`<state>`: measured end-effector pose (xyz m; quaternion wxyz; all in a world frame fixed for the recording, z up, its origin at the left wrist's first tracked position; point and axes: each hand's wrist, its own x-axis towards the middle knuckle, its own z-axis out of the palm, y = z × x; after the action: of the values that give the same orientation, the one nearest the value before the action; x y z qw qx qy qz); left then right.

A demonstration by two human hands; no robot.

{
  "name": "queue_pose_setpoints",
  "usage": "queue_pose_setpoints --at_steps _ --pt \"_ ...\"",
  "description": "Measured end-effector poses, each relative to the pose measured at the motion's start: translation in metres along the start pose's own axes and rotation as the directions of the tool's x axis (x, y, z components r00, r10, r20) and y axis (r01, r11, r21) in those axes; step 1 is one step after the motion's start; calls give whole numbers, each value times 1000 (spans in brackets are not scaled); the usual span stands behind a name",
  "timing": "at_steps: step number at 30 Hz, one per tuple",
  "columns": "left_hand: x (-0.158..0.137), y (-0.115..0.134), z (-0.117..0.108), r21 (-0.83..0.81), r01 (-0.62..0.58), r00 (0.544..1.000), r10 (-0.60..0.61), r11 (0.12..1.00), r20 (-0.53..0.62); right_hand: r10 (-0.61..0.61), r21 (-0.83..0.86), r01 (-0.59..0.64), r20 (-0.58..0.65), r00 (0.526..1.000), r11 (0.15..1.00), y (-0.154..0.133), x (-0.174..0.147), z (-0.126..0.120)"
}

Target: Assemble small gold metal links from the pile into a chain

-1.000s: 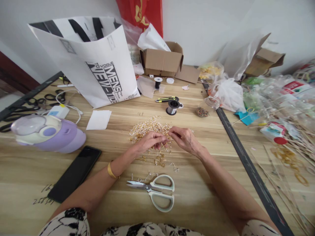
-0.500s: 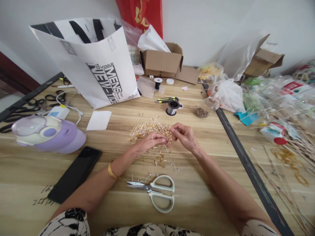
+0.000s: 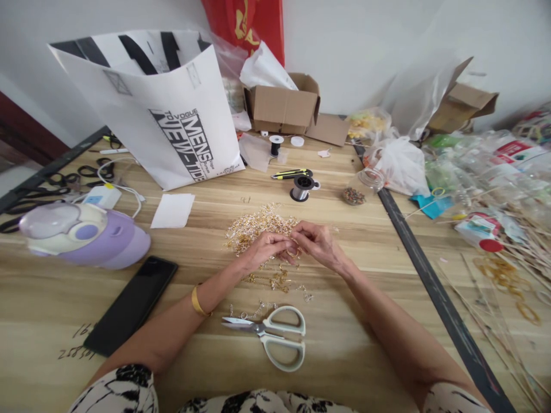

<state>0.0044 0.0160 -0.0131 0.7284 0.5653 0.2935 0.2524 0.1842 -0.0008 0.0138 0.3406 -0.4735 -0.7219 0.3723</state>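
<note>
Pinching a thin gold-coloured metal chain (image 3: 293, 252), left hand (image 3: 271, 248) and right hand (image 3: 317, 243) nearly meet over the heaped gold-and-silver chain pieces (image 3: 249, 226), probably for fine control; white-handled steel scissors (image 3: 282, 338) lie nearer the body, seemingly for reach.

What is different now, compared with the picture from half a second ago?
The right hand has moved slightly down and leftward in view, bringing its fingertips closer to the left hand. The scissors and phone stayed in place.
</note>
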Motion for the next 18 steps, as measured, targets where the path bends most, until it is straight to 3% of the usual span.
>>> queue_pose_setpoints --at_steps 18 --pt "-2 2 3 -84 110 986 -98 990 133 -47 -152 57 71 996 987 2 -2 6"
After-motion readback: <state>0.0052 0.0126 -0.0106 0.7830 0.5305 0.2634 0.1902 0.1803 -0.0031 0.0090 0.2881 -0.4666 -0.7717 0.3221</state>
